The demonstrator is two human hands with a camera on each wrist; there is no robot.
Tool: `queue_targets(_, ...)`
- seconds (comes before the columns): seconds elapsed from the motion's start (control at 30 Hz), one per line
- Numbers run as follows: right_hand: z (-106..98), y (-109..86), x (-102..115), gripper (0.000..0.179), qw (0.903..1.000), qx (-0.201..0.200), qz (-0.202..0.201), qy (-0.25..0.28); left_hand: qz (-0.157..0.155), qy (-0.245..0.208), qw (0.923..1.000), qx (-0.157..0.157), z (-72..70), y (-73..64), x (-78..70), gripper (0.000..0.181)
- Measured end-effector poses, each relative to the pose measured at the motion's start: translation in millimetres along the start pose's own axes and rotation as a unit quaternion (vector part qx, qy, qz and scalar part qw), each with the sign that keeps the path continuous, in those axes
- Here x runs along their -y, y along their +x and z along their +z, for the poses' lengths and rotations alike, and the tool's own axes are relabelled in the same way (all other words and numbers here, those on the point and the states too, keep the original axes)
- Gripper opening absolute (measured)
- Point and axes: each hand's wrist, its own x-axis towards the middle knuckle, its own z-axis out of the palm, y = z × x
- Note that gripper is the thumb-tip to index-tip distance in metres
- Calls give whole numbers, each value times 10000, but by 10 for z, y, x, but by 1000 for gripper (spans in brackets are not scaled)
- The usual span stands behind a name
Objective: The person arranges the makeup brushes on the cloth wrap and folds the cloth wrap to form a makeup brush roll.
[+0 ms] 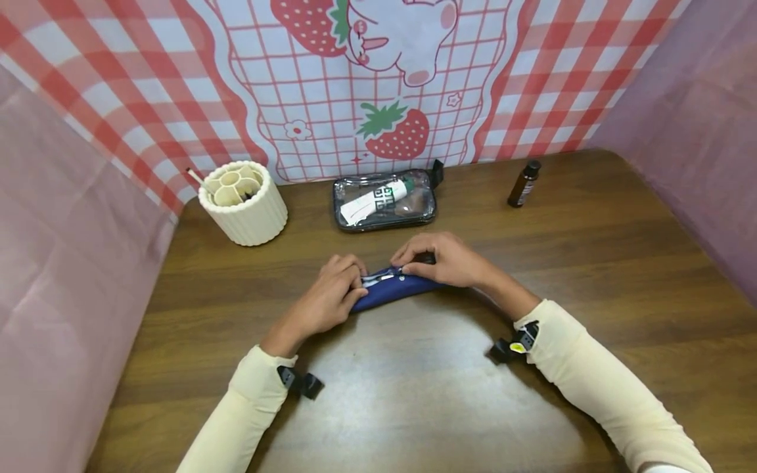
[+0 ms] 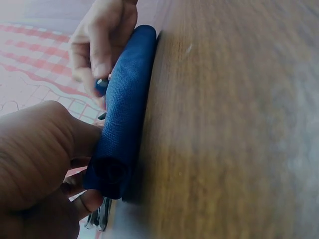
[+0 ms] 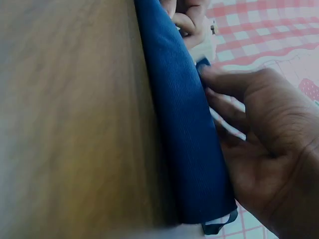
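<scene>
A slim navy-blue fabric pouch (image 1: 390,292) with a zip along its top lies on the wooden table, between the two hands. The left hand (image 1: 331,294) grips its left end, thumb on the near side and fingers over the top. At the zip, the right hand (image 1: 452,261) pinches a small dark blue tab between thumb and fingers, as the right wrist view also shows. Part of the zip stands apart near the left fingers, and something pale shows in the gap. The left wrist view shows the rolled, rounded end of the pouch (image 2: 130,84).
Behind the pouch lies a clear black-edged case (image 1: 414,210) with a white tube (image 1: 369,205) inside. A cream ribbed holder (image 1: 254,213) with compartments stands at the back left. At the back right is a small dark bottle (image 1: 524,185). A patterned cloth hangs behind the table.
</scene>
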Motion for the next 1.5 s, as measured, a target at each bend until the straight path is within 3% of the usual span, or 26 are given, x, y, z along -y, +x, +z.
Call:
queue_targets(0.37,-3,-97,-9,18,9980,437,-409,181,87,48,9999,20,-9,-14,9,24)
queue_targets(0.57,-62,-143,24,25,9941,773,-631,-414,138,177,9997,48,-9,2,-11,25)
queue_targets(0.77,-25,-210,98,24,9907,345,-846,-1013,98,169,9998,67,-29,2,-28,25)
queue_targets(0.93,58,-271,111,24,9915,-136,-784,-1024,-11,174,9997,189,-44,-1,-34,26)
queue_targets(1.1,117,-312,110,10,9912,-422,-793,-971,37,163,9997,183,-32,-1,-33,26)
queue_targets(1.3,144,-309,103,14,9878,-264,-1073,-1100,174,164,9997,43,-8,0,-21,25)
queue_targets(1.5,125,-278,173,9,9755,0,-1479,-1628,150,239,9995,120,-15,1,-22,23)
